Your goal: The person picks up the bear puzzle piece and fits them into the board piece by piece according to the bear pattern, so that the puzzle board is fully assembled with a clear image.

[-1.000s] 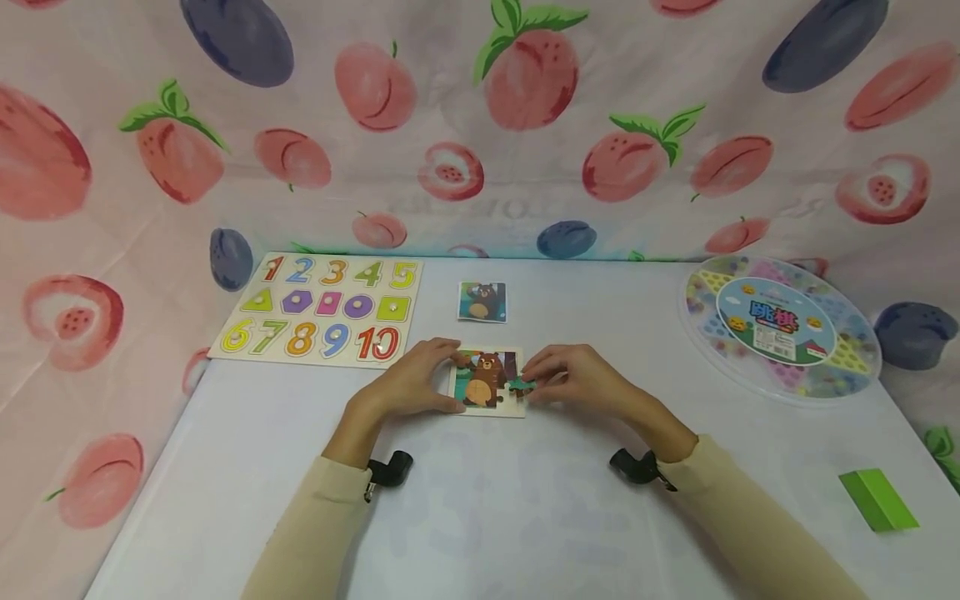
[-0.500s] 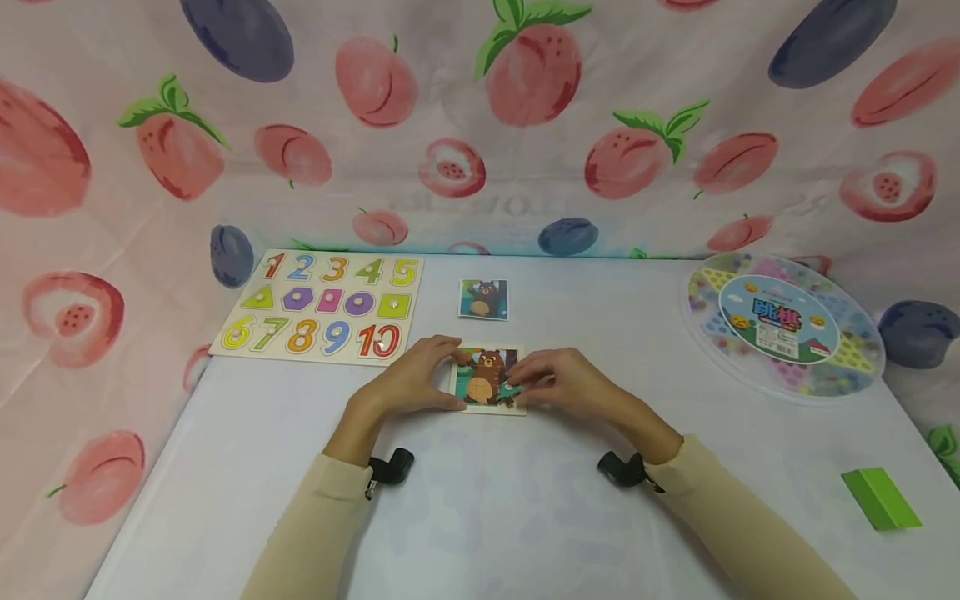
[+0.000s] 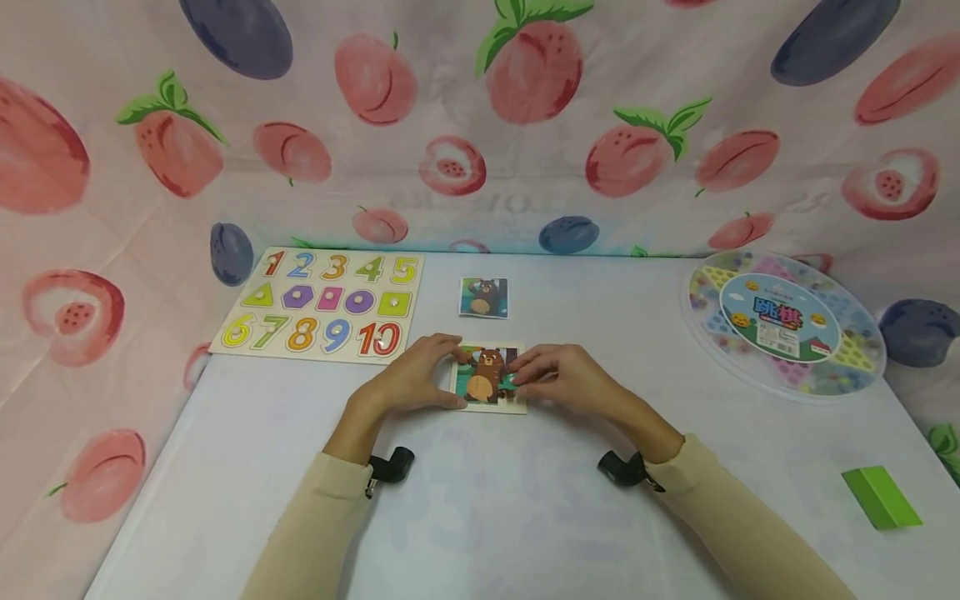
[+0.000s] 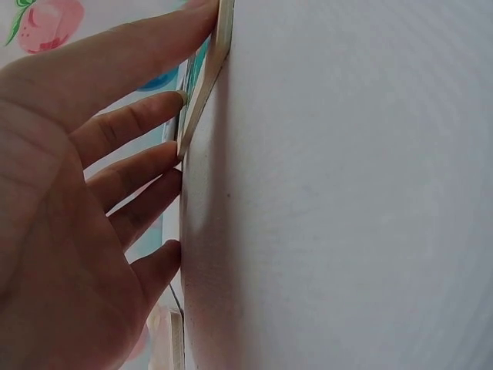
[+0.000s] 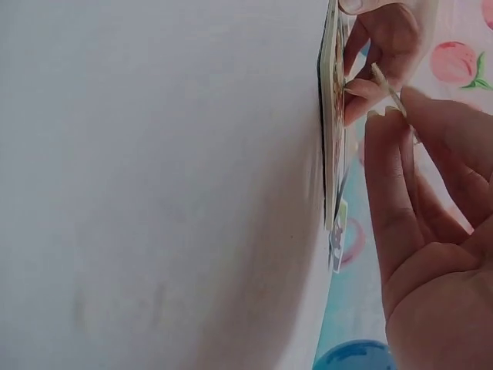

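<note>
A small bear jigsaw puzzle in a pale tray (image 3: 491,409) lies flat in the middle of the table. My left hand (image 3: 408,377) holds its left side, thumb at the near corner and fingers at the far one. Between thumb and fingertips my right hand (image 3: 573,379) pinches a green puzzle piece (image 3: 507,383) over the tray's right part. The right wrist view shows this puzzle piece (image 5: 385,85) edge-on and tilted, apart from the tray's edge (image 5: 330,154). Right-hand fingers hide part of the picture. Behind the tray lies a bear picture card (image 3: 483,297).
A number and shape peg board (image 3: 315,306) lies at the back left. A round, clear-rimmed game box (image 3: 780,321) sits at the back right. A green block (image 3: 881,497) is near the right edge. Printed cloth (image 3: 525,167) hangs behind the white table (image 3: 510,517).
My right hand has carried the green piece left from the tray's right edge to over the picture, with a slight turn of the piece. My left hand stays in place.
</note>
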`<act>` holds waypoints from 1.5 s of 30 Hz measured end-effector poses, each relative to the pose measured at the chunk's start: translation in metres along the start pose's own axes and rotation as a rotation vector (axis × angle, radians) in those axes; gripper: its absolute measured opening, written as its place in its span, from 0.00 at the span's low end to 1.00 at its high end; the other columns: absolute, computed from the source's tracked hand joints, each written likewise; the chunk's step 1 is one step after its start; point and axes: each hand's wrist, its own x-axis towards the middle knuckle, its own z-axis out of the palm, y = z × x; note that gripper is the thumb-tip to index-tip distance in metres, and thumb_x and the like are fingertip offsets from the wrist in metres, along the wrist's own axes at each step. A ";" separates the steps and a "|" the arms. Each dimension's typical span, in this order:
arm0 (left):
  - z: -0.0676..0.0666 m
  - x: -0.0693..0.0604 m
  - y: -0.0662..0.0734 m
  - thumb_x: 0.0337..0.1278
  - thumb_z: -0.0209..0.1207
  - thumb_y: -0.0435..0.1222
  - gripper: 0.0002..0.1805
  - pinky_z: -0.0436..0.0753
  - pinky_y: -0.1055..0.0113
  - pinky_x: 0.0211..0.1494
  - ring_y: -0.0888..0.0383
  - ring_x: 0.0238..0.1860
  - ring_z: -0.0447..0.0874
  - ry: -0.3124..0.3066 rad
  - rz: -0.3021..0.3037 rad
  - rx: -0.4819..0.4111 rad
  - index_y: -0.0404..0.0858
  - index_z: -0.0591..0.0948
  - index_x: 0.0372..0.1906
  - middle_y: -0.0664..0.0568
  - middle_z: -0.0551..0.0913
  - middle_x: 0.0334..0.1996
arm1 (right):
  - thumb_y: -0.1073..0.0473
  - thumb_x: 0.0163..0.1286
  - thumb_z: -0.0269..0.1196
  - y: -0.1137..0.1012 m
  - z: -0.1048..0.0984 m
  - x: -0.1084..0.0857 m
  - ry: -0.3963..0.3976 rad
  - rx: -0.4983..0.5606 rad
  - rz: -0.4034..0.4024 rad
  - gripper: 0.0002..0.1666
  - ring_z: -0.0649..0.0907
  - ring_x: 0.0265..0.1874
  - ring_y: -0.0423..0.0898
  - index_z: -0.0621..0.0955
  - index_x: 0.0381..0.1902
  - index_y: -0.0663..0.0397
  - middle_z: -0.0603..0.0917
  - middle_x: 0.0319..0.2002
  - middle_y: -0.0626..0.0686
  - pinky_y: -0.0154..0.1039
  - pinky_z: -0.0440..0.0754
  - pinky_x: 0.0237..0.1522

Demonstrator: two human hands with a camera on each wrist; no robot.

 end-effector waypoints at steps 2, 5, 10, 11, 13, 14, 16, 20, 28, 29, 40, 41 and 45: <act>0.000 0.000 0.000 0.47 0.77 0.45 0.33 0.62 0.46 0.83 0.43 0.80 0.60 0.002 0.002 0.002 0.43 0.81 0.60 0.44 0.67 0.77 | 0.65 0.66 0.70 0.001 -0.001 -0.001 -0.011 0.005 -0.013 0.10 0.88 0.49 0.48 0.91 0.45 0.52 0.89 0.55 0.56 0.30 0.86 0.42; 0.001 0.000 -0.001 0.47 0.77 0.45 0.33 0.62 0.45 0.83 0.42 0.80 0.60 0.004 0.003 0.004 0.43 0.81 0.60 0.44 0.67 0.77 | 0.67 0.68 0.67 0.001 -0.001 -0.001 -0.029 0.011 -0.023 0.13 0.88 0.48 0.47 0.89 0.49 0.54 0.88 0.55 0.57 0.31 0.86 0.41; 0.001 0.000 -0.001 0.47 0.77 0.45 0.33 0.61 0.45 0.83 0.42 0.80 0.60 0.006 0.008 0.004 0.42 0.81 0.60 0.44 0.67 0.77 | 0.65 0.68 0.67 0.000 -0.001 -0.001 -0.020 0.012 0.022 0.13 0.86 0.44 0.40 0.90 0.48 0.54 0.88 0.54 0.55 0.29 0.84 0.36; 0.001 0.000 -0.001 0.47 0.77 0.45 0.33 0.61 0.45 0.83 0.42 0.80 0.60 0.006 0.010 0.003 0.42 0.81 0.61 0.43 0.67 0.77 | 0.65 0.68 0.67 0.000 -0.001 -0.001 -0.014 0.015 0.033 0.13 0.85 0.43 0.40 0.90 0.48 0.54 0.88 0.54 0.55 0.29 0.83 0.36; 0.000 0.000 -0.002 0.47 0.77 0.45 0.33 0.61 0.46 0.83 0.42 0.80 0.60 0.005 0.012 0.003 0.42 0.80 0.61 0.43 0.67 0.77 | 0.66 0.67 0.66 0.000 -0.001 0.000 -0.004 0.021 0.055 0.13 0.85 0.42 0.40 0.90 0.48 0.55 0.88 0.55 0.56 0.28 0.81 0.35; 0.000 0.000 -0.002 0.47 0.77 0.45 0.33 0.61 0.45 0.83 0.42 0.80 0.60 0.004 0.012 0.002 0.42 0.80 0.61 0.43 0.67 0.77 | 0.66 0.67 0.66 -0.001 -0.001 0.000 -0.002 0.024 0.066 0.13 0.85 0.42 0.41 0.90 0.48 0.56 0.88 0.56 0.56 0.28 0.80 0.34; 0.000 0.000 -0.002 0.47 0.77 0.45 0.34 0.61 0.46 0.83 0.42 0.80 0.60 0.001 0.011 -0.001 0.42 0.80 0.61 0.44 0.67 0.77 | 0.67 0.68 0.64 -0.001 -0.001 -0.001 -0.003 0.025 0.083 0.14 0.86 0.44 0.44 0.89 0.49 0.56 0.87 0.57 0.57 0.28 0.80 0.35; 0.000 0.000 -0.002 0.47 0.77 0.45 0.33 0.61 0.45 0.83 0.42 0.80 0.60 0.002 0.016 -0.002 0.42 0.80 0.61 0.44 0.67 0.77 | 0.67 0.70 0.61 -0.002 -0.002 -0.001 -0.017 0.010 0.090 0.16 0.86 0.51 0.49 0.88 0.52 0.54 0.86 0.59 0.58 0.29 0.83 0.42; 0.001 0.000 -0.003 0.47 0.77 0.44 0.33 0.62 0.45 0.83 0.42 0.80 0.60 0.005 0.015 -0.006 0.42 0.80 0.61 0.44 0.67 0.77 | 0.64 0.67 0.68 -0.003 -0.002 -0.002 -0.032 0.031 0.074 0.16 0.85 0.49 0.49 0.88 0.53 0.55 0.85 0.57 0.57 0.32 0.85 0.46; 0.001 0.000 -0.003 0.47 0.77 0.44 0.33 0.62 0.45 0.83 0.42 0.80 0.60 0.004 0.015 -0.005 0.43 0.80 0.61 0.44 0.67 0.77 | 0.64 0.67 0.69 -0.003 -0.001 -0.002 -0.030 0.035 0.075 0.16 0.86 0.50 0.49 0.88 0.53 0.56 0.85 0.57 0.57 0.33 0.86 0.48; 0.001 0.001 -0.004 0.47 0.77 0.45 0.33 0.62 0.45 0.82 0.42 0.79 0.61 0.005 0.027 -0.002 0.42 0.81 0.60 0.43 0.67 0.77 | 0.62 0.61 0.74 -0.004 0.008 0.002 -0.007 0.000 0.091 0.13 0.90 0.39 0.43 0.90 0.45 0.58 0.88 0.47 0.57 0.28 0.87 0.41; 0.001 0.001 -0.004 0.47 0.77 0.45 0.33 0.62 0.45 0.82 0.42 0.79 0.61 0.006 0.028 -0.002 0.42 0.81 0.60 0.43 0.67 0.77 | 0.61 0.61 0.75 -0.005 0.009 0.003 -0.009 -0.019 0.092 0.12 0.89 0.39 0.42 0.90 0.43 0.57 0.89 0.47 0.56 0.28 0.86 0.41; 0.001 0.001 -0.004 0.47 0.77 0.45 0.33 0.62 0.45 0.82 0.42 0.79 0.61 0.009 0.028 -0.002 0.42 0.81 0.60 0.43 0.67 0.77 | 0.60 0.60 0.76 -0.005 0.011 0.005 -0.021 -0.069 0.101 0.10 0.87 0.40 0.41 0.91 0.40 0.57 0.88 0.49 0.56 0.28 0.85 0.41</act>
